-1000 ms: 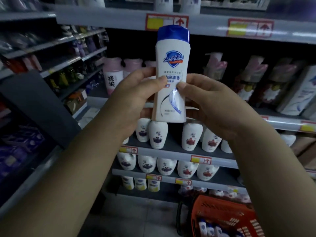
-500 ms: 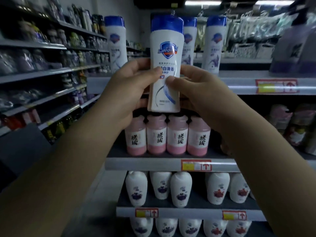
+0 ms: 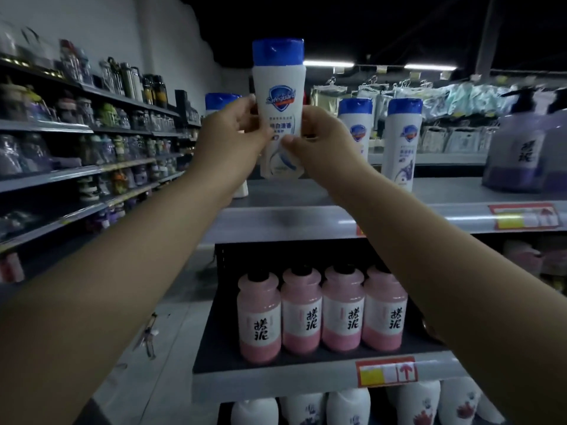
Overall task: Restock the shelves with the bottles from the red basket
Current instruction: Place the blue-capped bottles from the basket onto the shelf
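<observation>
Currently both hands are up at the top shelf. Bottle: white, blue cap, upright, label toward the camera, held over the shelf's left part behind the front edge. Whether its base touches the shelf cannot be told. Left hand: grip clamped on the bottle's left side, thumb on the label. Right hand: grip clamped on the right side, thumb on the front. Three like bottles stand on the same shelf, one just behind the left hand and two to the right, apart from the held one. Pink bottles stand in a row near the front edge of the lower shelf.
</observation>
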`<state>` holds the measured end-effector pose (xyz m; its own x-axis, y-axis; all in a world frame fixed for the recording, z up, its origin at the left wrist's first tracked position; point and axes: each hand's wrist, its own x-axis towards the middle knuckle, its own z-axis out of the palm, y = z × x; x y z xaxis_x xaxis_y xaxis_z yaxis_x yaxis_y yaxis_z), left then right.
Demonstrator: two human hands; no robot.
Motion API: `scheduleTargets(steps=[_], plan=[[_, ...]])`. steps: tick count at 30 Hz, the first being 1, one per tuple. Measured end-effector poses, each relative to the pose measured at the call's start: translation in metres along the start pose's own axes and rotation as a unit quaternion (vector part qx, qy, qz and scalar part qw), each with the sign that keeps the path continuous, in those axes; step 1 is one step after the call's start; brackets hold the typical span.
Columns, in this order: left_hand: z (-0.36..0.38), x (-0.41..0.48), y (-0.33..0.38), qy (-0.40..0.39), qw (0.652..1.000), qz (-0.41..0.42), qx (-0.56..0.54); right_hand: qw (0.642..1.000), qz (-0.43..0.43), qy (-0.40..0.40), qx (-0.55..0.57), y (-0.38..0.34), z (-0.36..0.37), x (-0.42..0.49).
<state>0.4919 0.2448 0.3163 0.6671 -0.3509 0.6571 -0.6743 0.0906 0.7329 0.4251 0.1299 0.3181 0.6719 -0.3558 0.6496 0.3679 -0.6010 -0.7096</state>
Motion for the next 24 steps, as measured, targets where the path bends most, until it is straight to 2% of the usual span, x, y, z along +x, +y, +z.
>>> scheduleTargets(steps=[6,12,18,21,24], plan=[[0.007,0.011,-0.015,-0.050,0.998,-0.033,-0.011,0.998,0.032,0.020,-0.045,0.020,0.021,0.031],[0.011,0.019,-0.036,-0.129,0.984,-0.100,0.067,0.983,0.142,-0.040,-0.108,0.038,0.025,0.042],[0.009,0.022,-0.039,-0.140,0.977,-0.126,0.099,0.967,0.117,-0.053,-0.218,0.040,0.026,0.039],[0.008,0.019,-0.031,-0.127,0.979,-0.129,0.097,0.965,0.125,-0.051,-0.225,0.036,0.022,0.039],[0.009,0.016,-0.025,-0.117,0.982,-0.122,0.080,0.976,0.111,-0.024,-0.186,0.030,0.017,0.035]])
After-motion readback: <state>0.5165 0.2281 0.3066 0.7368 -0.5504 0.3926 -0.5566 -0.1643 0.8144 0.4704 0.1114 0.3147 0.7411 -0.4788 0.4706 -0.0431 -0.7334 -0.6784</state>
